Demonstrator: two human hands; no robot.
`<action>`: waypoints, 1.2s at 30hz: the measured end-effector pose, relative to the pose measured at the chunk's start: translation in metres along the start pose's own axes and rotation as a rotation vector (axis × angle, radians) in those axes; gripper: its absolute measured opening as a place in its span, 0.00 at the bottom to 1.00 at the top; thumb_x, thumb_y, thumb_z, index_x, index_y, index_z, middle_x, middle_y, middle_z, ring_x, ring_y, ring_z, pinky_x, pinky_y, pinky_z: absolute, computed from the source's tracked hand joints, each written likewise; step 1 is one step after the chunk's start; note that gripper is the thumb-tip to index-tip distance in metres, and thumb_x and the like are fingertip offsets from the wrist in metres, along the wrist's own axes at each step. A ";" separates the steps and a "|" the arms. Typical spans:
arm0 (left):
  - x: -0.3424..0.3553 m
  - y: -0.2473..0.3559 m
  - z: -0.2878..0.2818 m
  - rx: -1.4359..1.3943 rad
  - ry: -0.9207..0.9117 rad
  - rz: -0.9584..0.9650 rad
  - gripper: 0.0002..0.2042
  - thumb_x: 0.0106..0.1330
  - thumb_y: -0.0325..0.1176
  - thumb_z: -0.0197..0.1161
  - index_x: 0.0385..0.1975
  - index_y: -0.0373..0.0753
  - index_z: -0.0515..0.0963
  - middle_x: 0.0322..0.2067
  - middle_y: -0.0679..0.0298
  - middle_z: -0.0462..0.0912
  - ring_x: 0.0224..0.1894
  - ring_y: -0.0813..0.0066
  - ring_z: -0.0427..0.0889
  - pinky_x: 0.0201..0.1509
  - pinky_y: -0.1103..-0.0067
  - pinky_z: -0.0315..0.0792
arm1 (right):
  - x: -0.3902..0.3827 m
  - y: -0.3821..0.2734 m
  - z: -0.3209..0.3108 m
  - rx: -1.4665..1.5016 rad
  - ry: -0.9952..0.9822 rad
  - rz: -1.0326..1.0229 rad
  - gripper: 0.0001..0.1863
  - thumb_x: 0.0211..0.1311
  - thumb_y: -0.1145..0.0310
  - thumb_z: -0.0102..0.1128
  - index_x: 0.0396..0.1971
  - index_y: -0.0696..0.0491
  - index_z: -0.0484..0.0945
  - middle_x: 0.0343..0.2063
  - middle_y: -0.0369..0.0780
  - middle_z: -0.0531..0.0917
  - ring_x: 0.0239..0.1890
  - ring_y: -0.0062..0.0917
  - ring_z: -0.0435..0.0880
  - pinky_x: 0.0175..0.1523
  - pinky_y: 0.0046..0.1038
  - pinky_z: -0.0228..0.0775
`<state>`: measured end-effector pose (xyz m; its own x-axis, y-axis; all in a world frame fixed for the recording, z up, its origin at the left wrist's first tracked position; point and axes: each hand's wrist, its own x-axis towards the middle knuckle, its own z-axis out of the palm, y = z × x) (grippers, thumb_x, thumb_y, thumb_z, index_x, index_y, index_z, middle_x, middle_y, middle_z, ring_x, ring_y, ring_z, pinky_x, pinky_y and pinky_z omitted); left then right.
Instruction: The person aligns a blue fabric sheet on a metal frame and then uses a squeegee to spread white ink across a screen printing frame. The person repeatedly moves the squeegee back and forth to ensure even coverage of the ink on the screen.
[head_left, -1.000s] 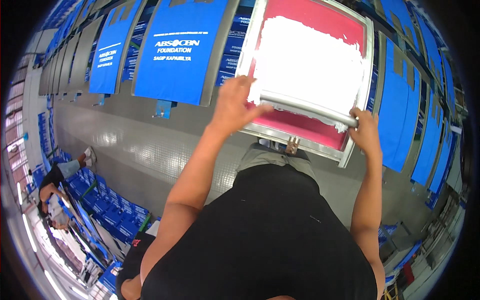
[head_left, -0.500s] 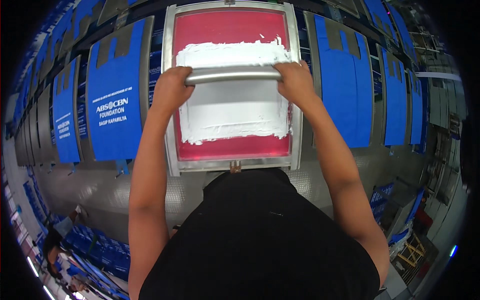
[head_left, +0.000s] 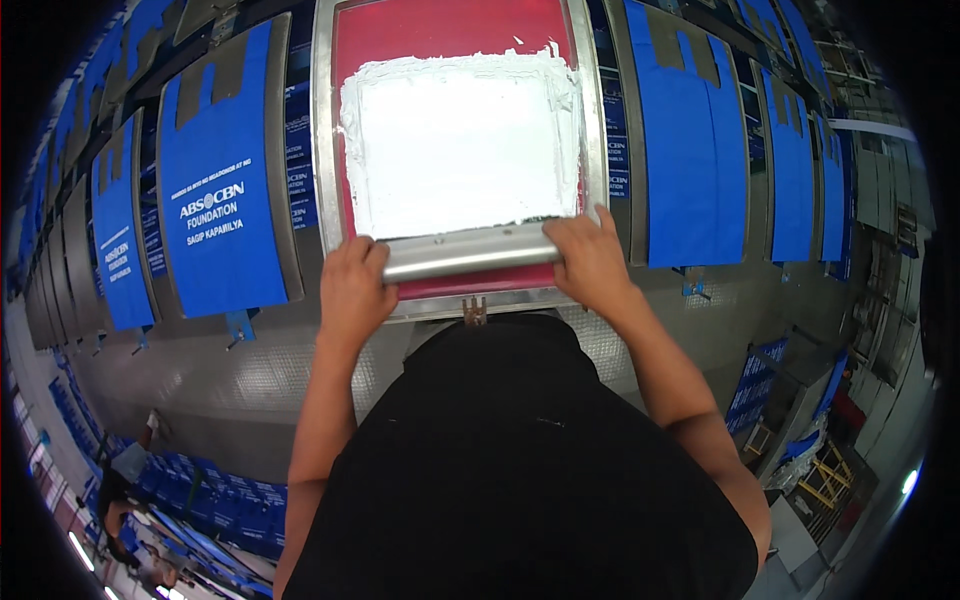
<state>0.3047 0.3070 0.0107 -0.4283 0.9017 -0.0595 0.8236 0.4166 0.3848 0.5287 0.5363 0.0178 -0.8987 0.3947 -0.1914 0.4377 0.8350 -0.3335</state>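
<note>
Here the bar (head_left: pixel 470 257) is gripped at its ends by the left hand (head_left: pixel 357 287) and the right hand (head_left: pixel 590 258), fingers curled tight, and its underside seems to be rested on the red screen (head_left: pixel 450 25), though contact is hidden. It is held at the frame's (head_left: pixel 325 130) near end, white paint (head_left: pixel 460 140) spread just beyond, blue sheets (head_left: pixel 690 150) ranged either side.

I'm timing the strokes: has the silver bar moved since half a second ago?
Yes. Judged against the metal frame, the silver bar has moved down the view, from around the frame's middle to close to its lower edge.
</note>
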 end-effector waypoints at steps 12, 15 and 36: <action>-0.036 -0.003 0.058 -0.016 0.183 0.031 0.22 0.35 0.19 0.64 0.38 0.37 0.78 0.40 0.55 0.81 0.43 0.54 0.77 0.51 0.65 0.71 | -0.027 -0.005 0.044 0.003 0.103 0.039 0.26 0.32 0.79 0.61 0.40 0.52 0.79 0.41 0.41 0.82 0.46 0.34 0.79 0.69 0.52 0.48; 0.013 -0.026 0.064 -0.003 0.183 -0.007 0.24 0.34 0.19 0.66 0.39 0.39 0.79 0.37 0.58 0.82 0.43 0.56 0.79 0.49 0.65 0.72 | 0.027 0.023 0.046 -0.043 0.161 0.035 0.25 0.34 0.79 0.61 0.41 0.50 0.80 0.40 0.40 0.83 0.45 0.34 0.80 0.69 0.52 0.49; 0.143 -0.059 0.021 0.015 0.155 -0.048 0.13 0.45 0.28 0.67 0.33 0.40 0.82 0.28 0.50 0.82 0.34 0.51 0.82 0.38 0.63 0.76 | 0.148 0.053 0.002 -0.174 0.004 0.093 0.20 0.42 0.74 0.62 0.40 0.46 0.81 0.32 0.40 0.85 0.43 0.35 0.82 0.68 0.52 0.50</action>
<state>0.2025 0.4138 -0.0401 -0.5182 0.8528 0.0655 0.8060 0.4613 0.3710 0.4191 0.6380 -0.0301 -0.8547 0.4746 -0.2105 0.5079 0.8484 -0.1494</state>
